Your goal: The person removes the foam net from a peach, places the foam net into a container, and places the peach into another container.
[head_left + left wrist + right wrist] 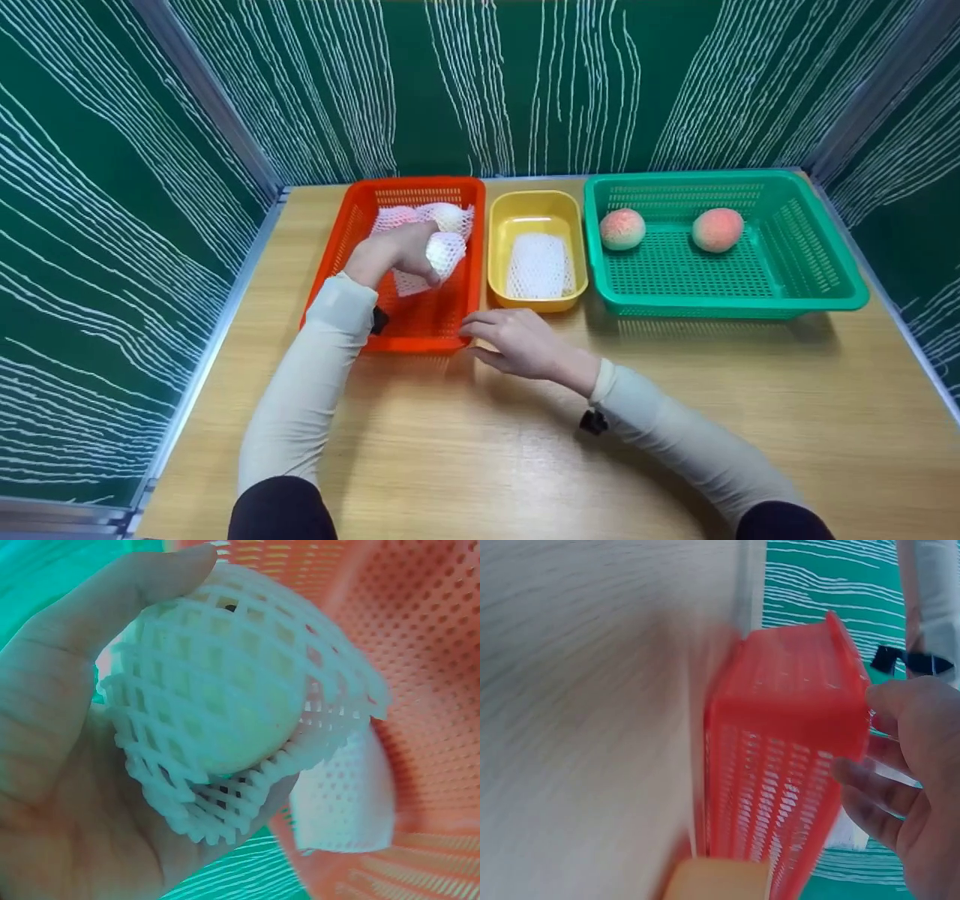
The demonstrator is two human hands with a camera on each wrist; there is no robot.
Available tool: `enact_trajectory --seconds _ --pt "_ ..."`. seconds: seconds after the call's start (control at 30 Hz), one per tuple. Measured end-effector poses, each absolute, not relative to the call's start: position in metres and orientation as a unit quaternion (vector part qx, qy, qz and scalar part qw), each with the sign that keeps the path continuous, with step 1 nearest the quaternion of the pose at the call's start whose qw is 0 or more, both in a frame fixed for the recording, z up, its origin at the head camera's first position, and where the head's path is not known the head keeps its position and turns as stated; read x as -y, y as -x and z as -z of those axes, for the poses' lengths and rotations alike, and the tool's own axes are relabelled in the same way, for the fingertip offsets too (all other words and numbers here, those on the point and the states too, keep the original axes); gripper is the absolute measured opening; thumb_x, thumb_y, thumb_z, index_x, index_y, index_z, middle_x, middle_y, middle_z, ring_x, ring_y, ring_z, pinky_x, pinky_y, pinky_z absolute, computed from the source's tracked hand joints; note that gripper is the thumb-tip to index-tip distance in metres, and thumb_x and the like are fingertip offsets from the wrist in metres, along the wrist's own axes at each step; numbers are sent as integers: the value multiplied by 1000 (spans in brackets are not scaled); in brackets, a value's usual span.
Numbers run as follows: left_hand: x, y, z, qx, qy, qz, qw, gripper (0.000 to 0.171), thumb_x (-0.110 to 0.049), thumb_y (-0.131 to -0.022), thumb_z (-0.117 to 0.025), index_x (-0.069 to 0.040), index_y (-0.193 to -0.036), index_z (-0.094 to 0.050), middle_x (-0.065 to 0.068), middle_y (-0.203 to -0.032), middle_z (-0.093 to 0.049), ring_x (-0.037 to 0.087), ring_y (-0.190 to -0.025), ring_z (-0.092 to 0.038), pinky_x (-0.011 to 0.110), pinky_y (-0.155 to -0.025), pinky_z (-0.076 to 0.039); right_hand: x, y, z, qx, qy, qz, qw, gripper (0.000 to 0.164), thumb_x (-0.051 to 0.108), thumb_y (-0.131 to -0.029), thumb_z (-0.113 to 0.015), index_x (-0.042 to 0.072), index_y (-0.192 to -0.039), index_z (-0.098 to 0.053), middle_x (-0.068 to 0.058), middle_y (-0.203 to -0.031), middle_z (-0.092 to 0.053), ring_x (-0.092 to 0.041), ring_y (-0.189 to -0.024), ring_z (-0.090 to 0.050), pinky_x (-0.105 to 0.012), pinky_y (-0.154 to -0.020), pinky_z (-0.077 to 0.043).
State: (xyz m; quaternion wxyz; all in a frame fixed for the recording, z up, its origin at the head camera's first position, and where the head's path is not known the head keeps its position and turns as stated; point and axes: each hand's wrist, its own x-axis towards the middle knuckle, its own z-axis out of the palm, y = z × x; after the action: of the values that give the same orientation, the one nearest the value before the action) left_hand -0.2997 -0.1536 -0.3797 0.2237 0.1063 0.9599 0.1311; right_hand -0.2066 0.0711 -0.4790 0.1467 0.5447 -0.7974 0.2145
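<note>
The netted fruit, its long axis unclear, is over the red basket, gripped by the left hand, and lies forward and left of the right hand, loosely curled round nothing by the basket's near right corner.

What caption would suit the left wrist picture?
The left fingers hold a fruit in white netting, with the red basket behind.
</note>
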Motion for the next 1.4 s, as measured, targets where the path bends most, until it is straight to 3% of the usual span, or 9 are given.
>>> enact_trajectory --seconds 0.2,0.57,0.67,0.77,0.97,1.2,1.4 --pt "147 269 366 -962 -141 -133 192 83 -31 -68 -89 -24 -138 -44 -5 -122 -54 17 -102 -51 45 -95 -46 -107 203 469 805 -533 -221 139 21 20 -90 -68 9 -107 -71 -4 -105 -68 -18 -93 -65 -34 -80 -54" --pt "120 186 353 -962 -202 -136 126 78 -28 -65 -90 -25 -129 -46 -5 -115 -52 15 -98 -50 37 -85 -51 -159 187 451 823 -490 -240 159 13 21 -88 -72 11 -96 -74 0 -88 -71 -14 -76 -66 -30 -66 -55" --pt "113 174 354 -960 -221 -141 101 85 -29 -64 -90 -23 -134 -42 -3 -117 -51 15 -100 -49 36 -87 -49 -166 184 449 821 -485 -246 174 12 20 -87 -73 10 -94 -73 0 -86 -70 -14 -75 -66 -30 -65 -55" --pt "106 165 356 -953 -243 -163 80 92 -27 -62 -91 -18 -136 -36 -1 -115 -51 16 -98 -50 36 -86 -49 -171 182 449 817 -479 -259 189 11 15 -84 -76 10 -93 -73 0 -85 -70 -14 -73 -66 -30 -64 -55" --pt "93 156 370 -929 -305 -205 41 86 -25 -59 -90 -16 -128 -39 -3 -107 -48 14 -92 -48 31 -79 -50 -182 176 451 801 -475 -299 209 11 7 -80 -77 9 -90 -73 2 -84 -69 -12 -71 -65 -29 -62 -54" --pt "73 152 399 -906 -372 -200 -18 85 -32 -60 -88 -15 -130 -44 1 -112 -50 14 -97 -49 29 -85 -48 -197 172 456 803 -450 -336 200 10 6 -81 -77 8 -90 -73 1 -82 -69 -16 -70 -65 -29 -62 -54" --pt "57 154 430 -898 -387 -208 -30 85 -36 -63 -89 -17 -133 -45 1 -117 -50 15 -102 -47 29 -89 -45 -207 171 464 811 -431 -346 193 14 1 -79 -77 8 -90 -73 2 -83 -69 -13 -72 -64 -26 -64 -54"
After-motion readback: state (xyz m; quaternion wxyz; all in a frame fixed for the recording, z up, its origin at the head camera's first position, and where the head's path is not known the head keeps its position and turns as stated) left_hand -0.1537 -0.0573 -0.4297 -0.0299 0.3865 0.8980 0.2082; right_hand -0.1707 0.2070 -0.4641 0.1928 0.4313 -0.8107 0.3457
